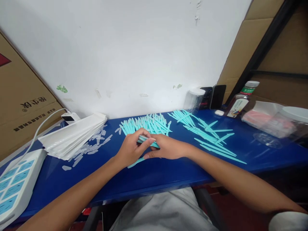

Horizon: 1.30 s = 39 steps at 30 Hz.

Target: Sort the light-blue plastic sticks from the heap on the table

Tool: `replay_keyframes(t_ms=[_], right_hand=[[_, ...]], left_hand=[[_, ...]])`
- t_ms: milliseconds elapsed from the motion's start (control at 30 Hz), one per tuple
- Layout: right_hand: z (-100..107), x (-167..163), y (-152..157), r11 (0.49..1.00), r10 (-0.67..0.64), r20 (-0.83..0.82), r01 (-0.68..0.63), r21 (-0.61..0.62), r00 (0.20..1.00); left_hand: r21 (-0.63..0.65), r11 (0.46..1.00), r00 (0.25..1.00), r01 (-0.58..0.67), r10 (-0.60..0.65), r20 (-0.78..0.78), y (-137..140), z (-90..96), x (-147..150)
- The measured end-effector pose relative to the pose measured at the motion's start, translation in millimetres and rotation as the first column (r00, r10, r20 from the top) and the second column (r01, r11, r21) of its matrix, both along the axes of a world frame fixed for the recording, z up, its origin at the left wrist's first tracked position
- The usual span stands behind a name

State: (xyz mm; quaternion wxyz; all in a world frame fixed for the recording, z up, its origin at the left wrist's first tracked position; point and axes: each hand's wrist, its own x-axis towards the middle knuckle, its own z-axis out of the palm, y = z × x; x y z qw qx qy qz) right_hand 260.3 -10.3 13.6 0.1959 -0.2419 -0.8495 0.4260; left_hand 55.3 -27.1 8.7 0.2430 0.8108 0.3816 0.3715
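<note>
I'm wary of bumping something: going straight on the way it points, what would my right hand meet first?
Most likely your left hand, just ahead and gripping turquoise sticks; whether they already touch is unclear.

Chinese print on the cardboard box (20,85) and lettering on the bottle label (237,107) could not be read reliably.

A blue table (115,186) stretched beneath the grip of the left hand (130,148) and right hand (167,147). Just beyond the grip lay teal sticks (144,124); to its right, more sticks (211,136). Left of it lay clear bits (92,147), then white sleeves (72,136), and farthest left, a power strip (31,179). Beyond the right-hand sticks stood a jar (194,100), two phones (218,97), a white case (219,112) and a bottle (240,102); farther right, a pink pack (264,118).
</note>
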Motion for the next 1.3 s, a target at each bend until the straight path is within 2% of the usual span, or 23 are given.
replay_keyframes(t_ms=[133, 267, 433, 533, 767, 933, 1033, 1167, 1300], right_hand=[[3.7, -0.2, -0.5, 1.0, -0.024, 0.02, 0.024, 0.002, 1.0], [7.8, 0.6, -0.6, 1.0, -0.016, 0.026, 0.016, -0.008, 1.0], [8.3, 6.8, 4.9, 0.999, -0.038, 0.044, 0.039, -0.002, 0.998], [8.6, 14.6, 12.0, 0.998, -0.061, 0.033, 0.062, -0.021, 0.998], [12.5, 33.4, 26.2, 0.983, -0.182, -0.021, 0.181, -0.044, 0.983], [11.7, 31.3, 26.0, 0.971, -0.236, -0.043, 0.234, -0.058, 0.971], [7.7, 27.7, 26.4, 0.963, -0.268, -0.065, 0.265, -0.058, 0.961], [2.5, 25.9, 28.2, 0.948, -0.298, -0.136, 0.277, -0.157, 0.945], [0.0, 19.9, 26.1, 0.916, -0.346, -0.224, 0.275, -0.293, 0.911]], left_hand=[[-0.025, 0.999, 0.999, 0.024, -0.025, -0.026, 1.5, 0.5, -1.4], [-0.078, 0.997, 1.0, 0.007, -0.005, 0.028, 2.5, -1.6, -1.4], [-0.08, 0.993, 0.99, -0.087, 0.095, 0.106, 6.3, 0.9, -3.8], [-0.081, 0.986, 0.963, -0.143, 0.158, 0.217, 14.5, 2.9, -10.2], [-0.143, 0.978, 0.869, -0.152, 0.201, 0.451, 38.5, 9.2, -28.0], [-0.179, 0.974, 0.849, -0.142, 0.213, 0.483, 42.6, 6.5, -28.4], [-0.17, 0.964, 0.846, -0.202, 0.26, 0.466, 42.8, 2.5, -27.0], [-0.18, 0.934, 0.774, -0.309, 0.357, 0.524, 43.9, 0.6, -26.9], [-0.227, 0.918, 0.733, -0.325, 0.396, 0.554, 42.3, -2.1, -24.3]])
